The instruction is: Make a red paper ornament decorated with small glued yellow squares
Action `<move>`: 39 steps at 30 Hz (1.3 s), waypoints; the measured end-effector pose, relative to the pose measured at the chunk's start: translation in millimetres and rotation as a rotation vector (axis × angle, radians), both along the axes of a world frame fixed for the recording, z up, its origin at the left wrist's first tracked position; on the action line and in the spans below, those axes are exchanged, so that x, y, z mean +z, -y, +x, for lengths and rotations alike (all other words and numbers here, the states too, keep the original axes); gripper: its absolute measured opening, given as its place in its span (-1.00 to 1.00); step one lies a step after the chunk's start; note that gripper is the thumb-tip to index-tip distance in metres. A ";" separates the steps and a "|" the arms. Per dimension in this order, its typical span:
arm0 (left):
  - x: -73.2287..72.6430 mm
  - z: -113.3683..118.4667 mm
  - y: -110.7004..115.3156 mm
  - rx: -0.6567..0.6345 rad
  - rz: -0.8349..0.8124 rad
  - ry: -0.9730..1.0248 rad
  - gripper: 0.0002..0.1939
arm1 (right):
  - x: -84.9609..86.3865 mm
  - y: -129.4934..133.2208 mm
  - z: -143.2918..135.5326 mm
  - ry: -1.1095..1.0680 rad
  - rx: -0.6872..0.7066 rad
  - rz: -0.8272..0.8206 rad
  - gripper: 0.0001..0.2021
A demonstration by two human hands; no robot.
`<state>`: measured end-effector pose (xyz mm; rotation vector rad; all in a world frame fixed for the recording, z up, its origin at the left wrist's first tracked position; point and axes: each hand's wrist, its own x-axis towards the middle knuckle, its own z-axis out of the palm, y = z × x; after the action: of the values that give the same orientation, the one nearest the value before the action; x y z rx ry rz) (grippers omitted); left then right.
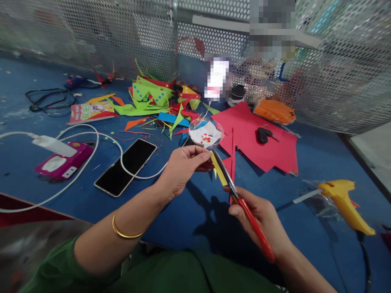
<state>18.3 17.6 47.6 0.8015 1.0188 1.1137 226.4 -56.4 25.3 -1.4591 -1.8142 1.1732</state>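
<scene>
Thumb and fingers of my left hand (pixel 186 167) pinch the upper end of a narrow yellow paper strip (pixel 217 167). My right hand (pixel 259 219) grips red-handled scissors (pixel 252 226), whose blades run up along the strip's right side. Whether the blades touch the paper I cannot tell. Just beyond my left fingertips sits a clear round dish (pixel 198 140) with white paper and small red, orange and yellow paper bits in it. Large red paper sheets (pixel 244 134) lie past the scissors, with a car key (pixel 263 135) on top.
A dark phone (pixel 126 167), a white cable and a purple power socket (pixel 65 160) lie at left. Cut green paper pieces (pixel 152 92) and coloured scraps are heaped at the back. A yellow glue gun (pixel 343 199) lies at right. Perforated metal mesh (pixel 116 36) borders the table's far side.
</scene>
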 end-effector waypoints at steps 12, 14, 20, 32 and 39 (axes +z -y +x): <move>0.8 4.2 8.0 -0.213 -0.013 -0.134 -0.90 | 17.5 -6.7 -16.4 -0.289 -0.385 -0.028 -0.57; -0.4 7.3 10.5 -0.231 0.000 -0.142 -0.90 | 19.2 -8.3 -18.9 -0.286 -0.364 -0.059 -0.59; -5.9 18.1 18.5 -0.265 0.011 -0.105 -0.88 | 10.8 -6.2 -28.2 -0.294 -0.343 -0.078 -0.68; 0.5 -1.2 3.9 -0.085 -0.052 -0.070 -0.89 | -2.5 -22.4 6.1 0.000 -0.105 0.201 -0.45; -1.3 -16.6 9.5 -0.041 -0.013 -0.248 -0.85 | -0.9 -20.9 9.3 0.240 -0.043 0.252 -0.42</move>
<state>1.7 8.1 46.3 0.9629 1.2084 0.9880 235.7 -35.5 24.4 -1.5315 -1.9945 0.7414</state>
